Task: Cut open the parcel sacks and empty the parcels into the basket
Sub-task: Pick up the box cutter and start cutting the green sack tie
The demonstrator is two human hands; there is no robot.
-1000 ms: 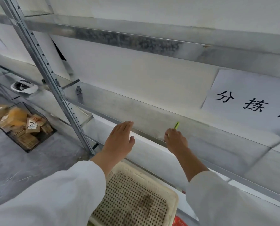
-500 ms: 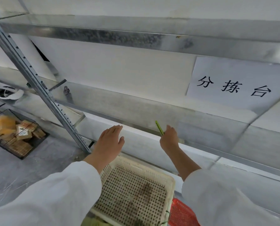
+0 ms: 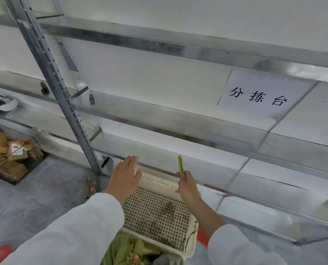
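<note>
A cream perforated plastic basket [image 3: 159, 213] stands on the floor under the metal shelving, with nothing inside but some dark stains. My right hand [image 3: 187, 186] holds a slim green cutter [image 3: 181, 164] upright above the basket's far rim. My left hand [image 3: 126, 176] hovers flat, fingers straight, over the basket's far left corner. A green woven sack [image 3: 128, 251] lies bunched at the basket's near edge, partly cut off by the frame's bottom.
Galvanised shelving [image 3: 159, 119] with a slanted upright post [image 3: 60, 88] fills the view ahead. A paper sign [image 3: 258, 96] hangs on it. A wire cage of brown parcels [image 3: 10, 155] sits on the grey floor at left. Red crate edges [image 3: 201, 236] show near the basket.
Both hands have drawn back from the shelf toward me and lowered over the basket. More of the green cutter now shows above my right hand. The green sack has come into view.
</note>
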